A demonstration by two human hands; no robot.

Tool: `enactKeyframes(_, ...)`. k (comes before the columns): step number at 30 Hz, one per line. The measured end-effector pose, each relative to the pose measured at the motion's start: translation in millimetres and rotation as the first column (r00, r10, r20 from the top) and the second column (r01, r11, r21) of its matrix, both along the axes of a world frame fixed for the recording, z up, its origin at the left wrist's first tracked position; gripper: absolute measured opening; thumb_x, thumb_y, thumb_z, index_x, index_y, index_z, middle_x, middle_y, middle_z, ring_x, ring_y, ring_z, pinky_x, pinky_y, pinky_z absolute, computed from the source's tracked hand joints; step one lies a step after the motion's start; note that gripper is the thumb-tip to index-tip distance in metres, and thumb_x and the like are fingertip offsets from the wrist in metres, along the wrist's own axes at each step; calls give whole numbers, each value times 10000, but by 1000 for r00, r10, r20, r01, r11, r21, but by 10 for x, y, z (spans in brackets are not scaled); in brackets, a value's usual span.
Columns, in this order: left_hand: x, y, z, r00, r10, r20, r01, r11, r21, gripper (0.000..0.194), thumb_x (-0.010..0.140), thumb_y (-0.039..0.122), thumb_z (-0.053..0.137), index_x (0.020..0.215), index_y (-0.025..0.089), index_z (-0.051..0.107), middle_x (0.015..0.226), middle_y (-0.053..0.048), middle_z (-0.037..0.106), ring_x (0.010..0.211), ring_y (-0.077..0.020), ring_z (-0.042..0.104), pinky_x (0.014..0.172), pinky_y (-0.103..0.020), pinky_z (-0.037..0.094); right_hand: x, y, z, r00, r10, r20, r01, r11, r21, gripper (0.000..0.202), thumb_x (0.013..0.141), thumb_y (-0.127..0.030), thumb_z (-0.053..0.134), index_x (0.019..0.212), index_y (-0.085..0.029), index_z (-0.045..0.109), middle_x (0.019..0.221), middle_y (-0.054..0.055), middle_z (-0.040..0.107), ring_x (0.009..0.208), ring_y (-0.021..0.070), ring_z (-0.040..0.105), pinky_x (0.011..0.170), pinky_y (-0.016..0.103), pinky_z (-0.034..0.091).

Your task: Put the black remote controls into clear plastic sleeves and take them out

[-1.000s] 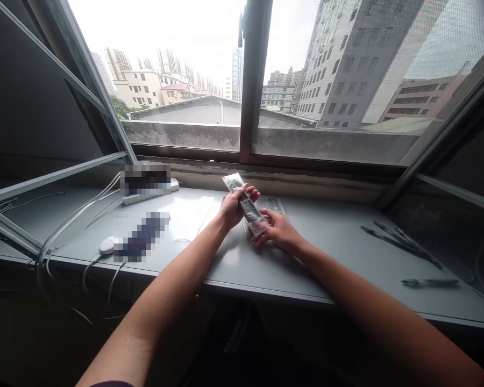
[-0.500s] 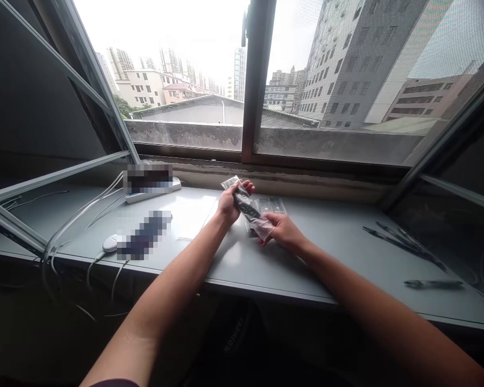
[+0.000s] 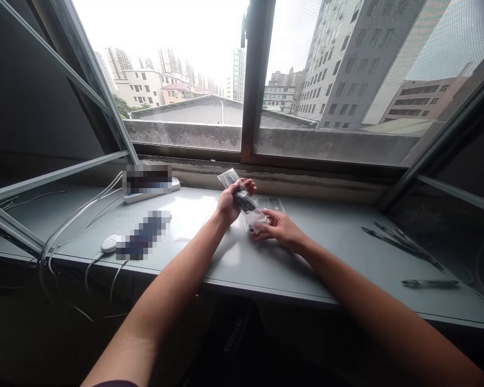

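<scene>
A narrow clear plastic bag [image 3: 246,202] with something dark inside is held slanted above the grey desk. My left hand [image 3: 228,204] grips its upper part, thumb across the front and fingers behind. At the lower end, my right hand [image 3: 277,226] has its thumb and fingers closed on the loose plastic. What exactly the bag contains is too small to tell. Behind my right hand another clear bag [image 3: 275,204] lies on the desk [image 3: 339,252], partly hidden by the hand and the held bag.
On the left are a white power strip [image 3: 153,196], a round white charger [image 3: 109,244], looping cables [image 3: 64,236] and blurred-out items. Several dark pens or cable-like pieces [image 3: 403,244] and a separate one [image 3: 429,284] lie right. A window [image 3: 250,145] rises behind.
The bag has tilted slightly, its top end now further up and left. My right fingers have shifted on the lower end, and the fingers underneath have come up closer to it.
</scene>
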State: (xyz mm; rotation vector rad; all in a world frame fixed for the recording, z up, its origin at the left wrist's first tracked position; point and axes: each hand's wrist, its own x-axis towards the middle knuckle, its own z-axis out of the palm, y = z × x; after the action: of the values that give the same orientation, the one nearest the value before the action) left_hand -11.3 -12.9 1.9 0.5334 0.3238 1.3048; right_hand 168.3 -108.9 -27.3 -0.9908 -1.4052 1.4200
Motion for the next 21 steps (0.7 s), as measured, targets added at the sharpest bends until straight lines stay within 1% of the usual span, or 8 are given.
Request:
enactKeyframes(3,-66,52,-1,998,61,29,-61,998,-5,232,991,172,654,1222,173,663,1082,-109,822,958,-220,809,1006,-417,635,14,-33,37,995,96,-40,-97,995,-25,820,768,-261,1001,1482,-192,604,1129,122,833,1094,316,826,942,463,711)
enactKeyframes(5,-81,55,-8,998,61,22,-61,998,-5,228,988,172,655,1215,175,669,1087,-107,821,958,-217,808,1011,-409,634,22,-55,61,982,183,-55,-186,982,-40,926,722,-212,1030,1528,-223,574,1202,122,818,1215,322,787,994,455,691)
enactKeyframes(6,-78,45,-12,999,46,9,-46,999,-4,223,987,170,656,1210,174,674,1093,-109,820,956,-217,808,1017,-408,631,23,-64,68,972,224,-68,-228,972,-49,931,721,-217,1034,1530,-236,575,1241,123,807,1253,323,769,1015,455,682)
enactKeyframes(8,-48,1,-27,999,-14,-37,14,1000,-1,213,986,167,665,1198,164,687,1106,-122,819,955,-222,807,1036,-416,624,14,-74,70,955,274,-110,-283,957,-70,797,780,-304,1012,1473,-224,627,1309,141,780,1269,325,760,1034,466,673)
enactKeyframes(11,30,-92,-64,988,-120,-99,124,992,33,207,986,186,700,1190,147,705,1136,-151,817,991,-247,808,1071,-449,611,-21,-72,41,962,234,-142,-253,958,-137,534,899,-499,906,1264,-150,732,1289,194,783,1149,319,806,925,433,707)
enactKeyframes(14,99,-172,-101,968,-211,-136,225,969,97,223,986,215,737,1194,142,710,1217,-170,805,1057,-276,805,1113,-482,590,-53,-63,5,977,196,-81,-208,958,-199,491,926,-565,861,1110,-119,769,1133,205,829,919,281,842,662,305,686)
enactKeyframes(17,121,-213,-105,956,-250,-157,268,957,108,247,980,217,757,1208,141,703,1273,-186,790,1101,-292,799,1146,-506,565,-70,-72,0,974,224,-44,-228,950,-215,478,957,-562,829,1097,-107,783,1063,202,843,823,260,840,535,239,613)
enactKeyframes(21,98,-200,-77,965,-226,-135,242,963,121,198,1001,198,721,1188,135,707,1270,-181,793,1116,-279,795,1163,-494,550,-97,-101,19,968,242,-58,-249,945,-212,513,1013,-584,751,1155,-93,790,1081,207,840,834,253,843,544,239,622)
